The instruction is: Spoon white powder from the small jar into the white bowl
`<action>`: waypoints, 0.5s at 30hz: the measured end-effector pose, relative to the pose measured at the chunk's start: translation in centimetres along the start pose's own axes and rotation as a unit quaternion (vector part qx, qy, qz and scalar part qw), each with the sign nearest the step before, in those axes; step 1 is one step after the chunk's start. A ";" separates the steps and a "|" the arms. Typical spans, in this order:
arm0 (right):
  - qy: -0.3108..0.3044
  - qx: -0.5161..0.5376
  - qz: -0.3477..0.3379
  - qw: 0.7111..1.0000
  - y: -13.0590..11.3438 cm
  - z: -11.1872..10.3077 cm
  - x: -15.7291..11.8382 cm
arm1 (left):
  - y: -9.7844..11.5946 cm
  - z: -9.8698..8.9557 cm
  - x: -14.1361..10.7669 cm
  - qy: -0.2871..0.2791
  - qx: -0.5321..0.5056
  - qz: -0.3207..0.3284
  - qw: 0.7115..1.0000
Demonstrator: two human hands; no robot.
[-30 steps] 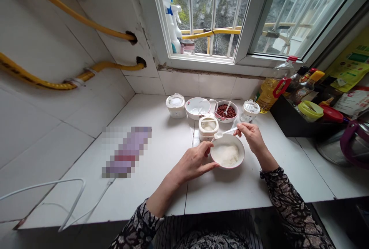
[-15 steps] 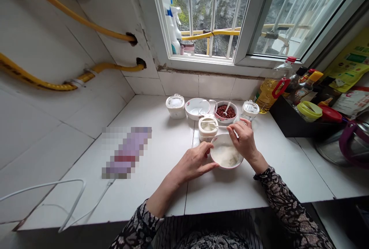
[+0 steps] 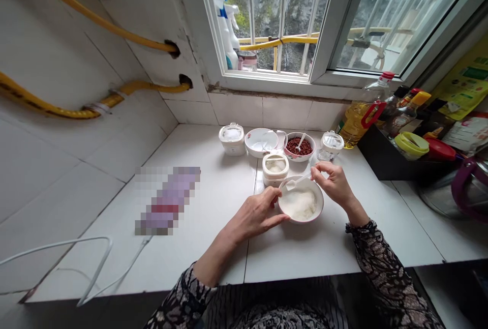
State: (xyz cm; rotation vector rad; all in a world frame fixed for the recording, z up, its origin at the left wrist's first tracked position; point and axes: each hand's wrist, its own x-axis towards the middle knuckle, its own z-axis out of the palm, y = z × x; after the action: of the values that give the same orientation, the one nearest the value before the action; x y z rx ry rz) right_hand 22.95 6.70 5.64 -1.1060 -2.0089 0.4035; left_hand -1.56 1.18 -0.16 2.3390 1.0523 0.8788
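My left hand (image 3: 254, 212) grips the near left rim of a white bowl (image 3: 301, 220), which holds a white granular powder, perhaps sugar or salt. My right hand (image 3: 334, 184) pinches the handle of a white plastic spoon (image 3: 295, 182). The spoon's head lies just inside the bowl's far rim. Directly behind the bowl stands a small white container (image 3: 275, 170) with pale contents, its lid off or hidden. The spoon is not touching it.
Along the back are a lidded white jar (image 3: 231, 140), a white dish (image 3: 261, 139), a bowl of red beans (image 3: 299, 146) with a spoon, and a glass jar (image 3: 331, 145). Cooking-oil bottle (image 3: 362, 115) and a black tray (image 3: 385, 158) stand right.
My right hand has moved right, drawing the spoon back from the small container to the white bowl's rim. My left hand stays on the bowl.
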 end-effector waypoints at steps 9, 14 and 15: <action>-0.127 -0.027 -0.055 0.990 -0.2 1.8 -0.5 | -0.1 0.1 0.0 0.006 -0.007 0.000 1.000; -0.138 0.021 -0.027 0.990 -0.2 2.4 -0.8 | 0.0 0.0 0.2 0.006 -0.005 0.005 1.000; -0.133 0.025 -0.021 0.991 -0.2 2.4 -0.8 | 0.0 0.0 0.2 0.006 -0.004 0.005 1.000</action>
State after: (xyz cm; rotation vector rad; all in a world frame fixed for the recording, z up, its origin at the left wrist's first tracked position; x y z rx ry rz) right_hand 21.23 6.20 3.84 -1.0204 -2.2364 0.6041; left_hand -1.43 1.28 -0.10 2.3362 1.0404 0.8999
